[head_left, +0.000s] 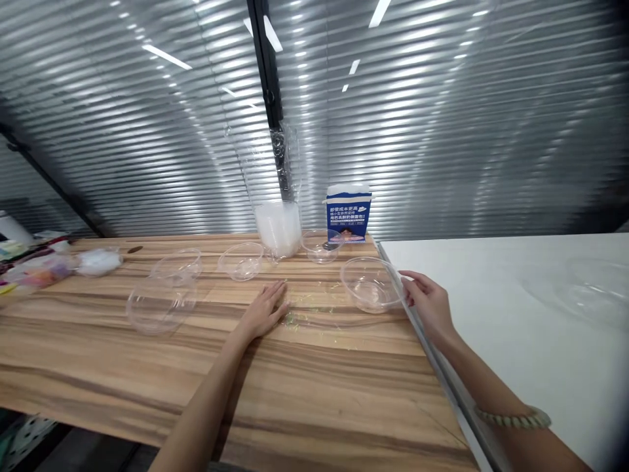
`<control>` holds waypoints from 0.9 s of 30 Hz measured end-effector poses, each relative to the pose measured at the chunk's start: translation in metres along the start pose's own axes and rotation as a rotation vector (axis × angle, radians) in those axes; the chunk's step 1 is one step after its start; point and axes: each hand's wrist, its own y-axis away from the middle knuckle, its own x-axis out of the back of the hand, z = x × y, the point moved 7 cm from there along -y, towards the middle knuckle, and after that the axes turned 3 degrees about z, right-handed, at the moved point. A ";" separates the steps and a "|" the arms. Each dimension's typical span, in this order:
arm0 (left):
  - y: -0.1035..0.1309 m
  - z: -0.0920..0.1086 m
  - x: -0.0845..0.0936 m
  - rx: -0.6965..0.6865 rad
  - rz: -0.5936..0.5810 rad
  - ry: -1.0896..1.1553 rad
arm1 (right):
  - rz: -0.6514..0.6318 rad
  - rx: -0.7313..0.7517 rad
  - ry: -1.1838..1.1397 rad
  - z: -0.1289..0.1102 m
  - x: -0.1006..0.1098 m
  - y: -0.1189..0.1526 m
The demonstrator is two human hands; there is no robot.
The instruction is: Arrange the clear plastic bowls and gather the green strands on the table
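My right hand pinches the right rim of a clear plastic bowl, which is upright at the right end of the wooden table. My left hand lies palm down on the wood, its fingers stretched out and holding nothing. Small green shreds are scattered beside its fingertips, thinning out toward the bowl. Farther back are two more clear bowls, one with something dark at its rim and one left of centre.
Two clear bowls, a rear one and a nearer one, stand on the left. At the back are a plastic bag with white contents and a blue printed box. Bagged items lie far left. A white surface adjoins on the right.
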 end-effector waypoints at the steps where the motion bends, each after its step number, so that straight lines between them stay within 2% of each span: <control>1: 0.002 0.007 0.002 -0.038 0.001 0.013 | -0.011 0.015 0.015 0.000 -0.002 0.001; 3: 0.006 0.022 0.008 -0.098 0.056 0.022 | -0.031 0.051 0.047 0.001 -0.006 0.004; 5: 0.010 0.042 0.018 -0.141 0.190 -0.002 | -0.044 0.090 0.081 0.000 -0.011 0.007; 8: 0.015 0.087 0.033 -0.277 0.393 -0.069 | -0.070 0.151 0.097 -0.007 -0.017 0.014; 11: 0.014 0.135 0.037 -0.455 0.443 -0.121 | -0.138 0.172 0.019 -0.016 -0.026 0.022; 14: 0.011 0.158 0.038 -0.528 0.441 -0.143 | -0.283 0.026 -0.126 -0.016 -0.038 0.029; 18: 0.023 0.156 0.043 -0.486 0.431 -0.130 | -0.450 -0.119 -0.307 -0.020 -0.049 0.040; 21: 0.052 0.143 0.055 -0.416 0.417 -0.146 | -0.541 -0.158 -0.371 -0.023 -0.053 0.046; 24: 0.094 0.116 0.078 -0.306 0.425 -0.209 | -0.583 -0.171 -0.347 -0.019 -0.055 0.048; 27: 0.142 0.072 0.116 -0.166 0.464 -0.310 | -0.598 -0.178 -0.321 -0.017 -0.057 0.051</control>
